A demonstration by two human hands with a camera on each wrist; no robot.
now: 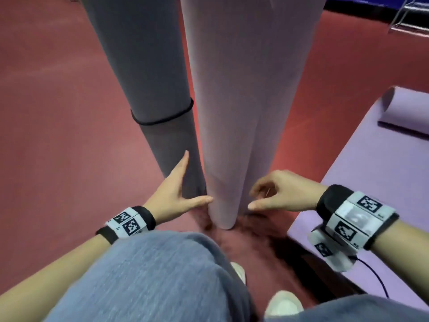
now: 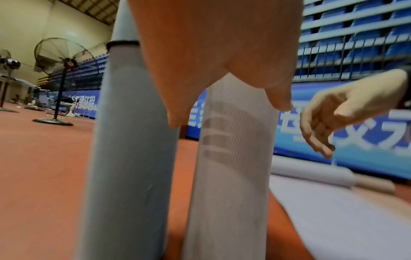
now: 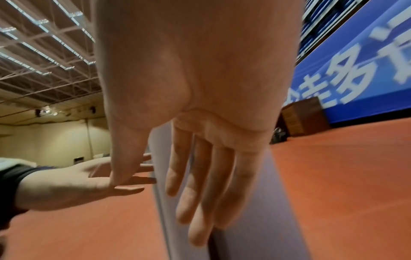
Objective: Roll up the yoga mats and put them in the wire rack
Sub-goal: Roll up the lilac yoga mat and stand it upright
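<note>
Two rolled yoga mats stand on end on the red floor, their tops out of frame. The grey mat (image 1: 162,89) (image 2: 133,140) has a black band round it. The lilac mat (image 1: 239,112) (image 2: 235,158) (image 3: 255,202) stands just right of it. My left hand (image 1: 183,189) (image 3: 73,184) is open, its fingers flat against the grey mat's lower part and the thumb reaching toward the lilac mat's base. My right hand (image 1: 274,194) (image 2: 333,119) hovers by the lilac mat's right side, loosely curled and holding nothing. The wire rack (image 1: 408,17) is far off at top right.
A third purple mat (image 1: 371,182) (image 2: 333,211) lies flat on the right, its far end partly rolled. My knees and white shoes (image 1: 283,303) are close below. A standing fan (image 2: 64,79), a blue banner wall (image 2: 355,140) and a wooden box (image 3: 304,119) are further away.
</note>
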